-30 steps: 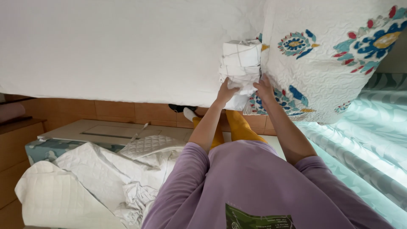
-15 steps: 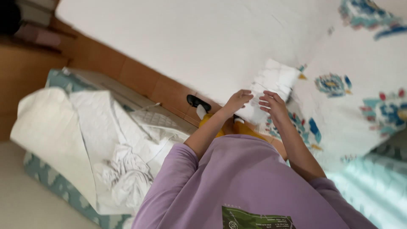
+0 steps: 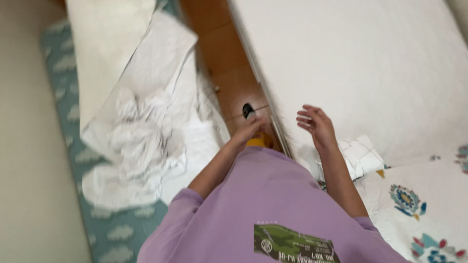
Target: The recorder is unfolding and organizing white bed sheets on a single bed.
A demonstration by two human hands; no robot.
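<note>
The person is wearing a loose lilac short-sleeved cotton T-shirt (image 3: 258, 204), with a rectangular green printed patch (image 3: 292, 246) sitting at six o'clock; yellow trousers (image 3: 259, 142) are peeking out at twelve o'clock.

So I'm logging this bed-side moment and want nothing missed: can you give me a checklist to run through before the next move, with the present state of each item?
1. Left hand empty: ok, open, hanging over the wooden floor.
2. Right hand empty: ok, fingers spread above the white mattress.
3. Folded white cloth set down: ok, lying on the mattress beside the right forearm.
4. Crumpled white bedding gathered: not ok, loose on the cloud-print mat.
5. Floral quilt spread flat: cannot tell, only a corner shows.
</note>
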